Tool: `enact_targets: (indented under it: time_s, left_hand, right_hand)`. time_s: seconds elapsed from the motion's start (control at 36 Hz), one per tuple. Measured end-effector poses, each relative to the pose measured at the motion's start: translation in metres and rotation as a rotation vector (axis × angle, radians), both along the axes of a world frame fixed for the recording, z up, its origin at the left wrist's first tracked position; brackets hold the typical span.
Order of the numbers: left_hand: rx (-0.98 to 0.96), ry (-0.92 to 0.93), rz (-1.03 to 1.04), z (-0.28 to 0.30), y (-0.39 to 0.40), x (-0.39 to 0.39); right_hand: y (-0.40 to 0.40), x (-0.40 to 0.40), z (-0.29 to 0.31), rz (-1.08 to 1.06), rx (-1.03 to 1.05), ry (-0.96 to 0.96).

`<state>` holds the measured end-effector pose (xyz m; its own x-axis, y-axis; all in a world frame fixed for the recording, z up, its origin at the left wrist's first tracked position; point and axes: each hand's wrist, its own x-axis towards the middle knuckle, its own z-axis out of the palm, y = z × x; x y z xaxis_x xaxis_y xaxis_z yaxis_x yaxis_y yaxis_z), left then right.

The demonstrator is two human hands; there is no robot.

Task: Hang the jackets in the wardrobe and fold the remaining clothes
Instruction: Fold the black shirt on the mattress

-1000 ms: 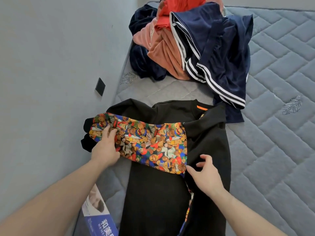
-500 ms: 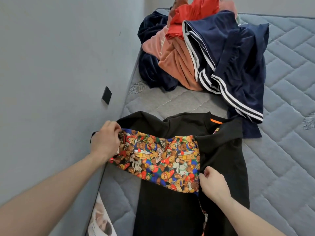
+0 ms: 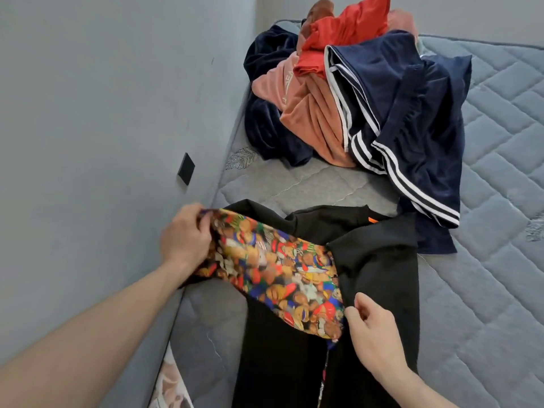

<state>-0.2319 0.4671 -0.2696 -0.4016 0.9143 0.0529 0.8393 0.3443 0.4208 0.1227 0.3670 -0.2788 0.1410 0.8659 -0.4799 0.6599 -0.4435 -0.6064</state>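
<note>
Left hand [image 3: 185,235]: grips printed sleeve [image 3: 273,269] end.
Right hand [image 3: 372,328]: pinches sleeve's other edge.
Jacket [image 3: 379,266]: flat on bed [image 3: 485,290].

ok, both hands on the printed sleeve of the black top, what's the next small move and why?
Probably carry the printed sleeve inward and lay it flat across the black top. The left hand grips its cuff end by the wall, the right hand pinches its inner edge, and the sleeve overhangs the mattress edge, so that fold looks unfinished.

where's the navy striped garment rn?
Head view, upper right: the navy striped garment tops the clothes pile on the mattress, beside the salmon top, beyond the black jacket.
</note>
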Motion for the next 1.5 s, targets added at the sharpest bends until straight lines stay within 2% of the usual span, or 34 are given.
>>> enact_targets:
  time_s: [0.06,0.14,0.19,0.28,0.36,0.42,0.5,0.58,0.64,0.69,0.78,0.92,1.0,1.06,1.14,1.22,1.33,1.5]
  left_hand:
    - [0.031,-0.010,0.061,0.004,0.011,-0.015]
    - [-0.315,0.040,0.027,-0.006,0.014,-0.036]
    - [-0.492,-0.007,0.031,-0.016,0.007,-0.047]
    - [-0.479,-0.140,0.228,-0.024,-0.011,-0.052]
    - [-0.574,-0.334,0.547,-0.033,-0.036,-0.050]
    - [-0.654,-0.590,0.715,-0.039,-0.050,-0.045]
    - [-0.685,-1.002,0.704,-0.043,-0.059,-0.033]
    - [-0.594,-1.117,0.635,-0.045,-0.050,-0.031]
    - [-0.461,-1.104,0.737,-0.050,-0.040,-0.032]
    - [-0.293,-1.012,0.830,-0.052,-0.030,-0.033]
    - [-0.149,-0.868,0.811,-0.046,-0.013,-0.029]
    - [0.067,-0.745,0.570,-0.014,0.006,-0.004]
    - [0.163,-0.667,0.299,0.013,0.010,0.017]
    - [0.157,-0.653,0.061,0.033,0.010,0.034]
    - [0.128,-0.533,-0.277,0.059,0.005,0.063]
    - [0.070,-0.481,-0.482,0.074,-0.005,0.094]
    - [0.096,-0.418,-0.549,0.085,-0.016,0.144]
    - [0.264,-0.445,-0.433,0.104,0.000,0.230]
  right_hand:
    - [-0.004,-0.004,0.003,0.046,0.041,-0.004]
    - [-0.002,-0.018,-0.002,0.115,-0.041,-0.073]
    - [0.000,-0.027,-0.009,0.164,-0.138,-0.117]
    - [0.000,-0.035,-0.018,0.183,-0.231,-0.119]
    - [-0.003,-0.038,-0.025,0.181,-0.254,-0.111]
    - [-0.005,-0.038,-0.027,0.187,-0.248,-0.086]
    - [-0.008,-0.035,-0.031,0.264,-0.250,-0.071]
    - [-0.011,-0.032,-0.033,0.373,-0.269,-0.110]
    - [-0.013,-0.031,-0.034,0.413,-0.278,-0.126]
    - [-0.013,-0.030,-0.035,0.422,-0.297,-0.121]
    - [-0.010,-0.027,-0.035,0.416,-0.328,-0.082]
    - [-0.009,-0.020,-0.029,0.371,-0.355,0.022]
    - [-0.013,-0.013,-0.022,0.288,-0.341,0.099]
    - [-0.015,-0.005,-0.016,0.198,-0.296,0.122]
    - [-0.017,0.015,-0.007,0.060,-0.235,0.129]
    - [-0.022,0.042,0.003,-0.057,-0.169,0.134]
    - [-0.029,0.083,0.015,-0.165,-0.122,0.151]
    - [-0.037,0.137,0.029,-0.272,-0.063,0.101]
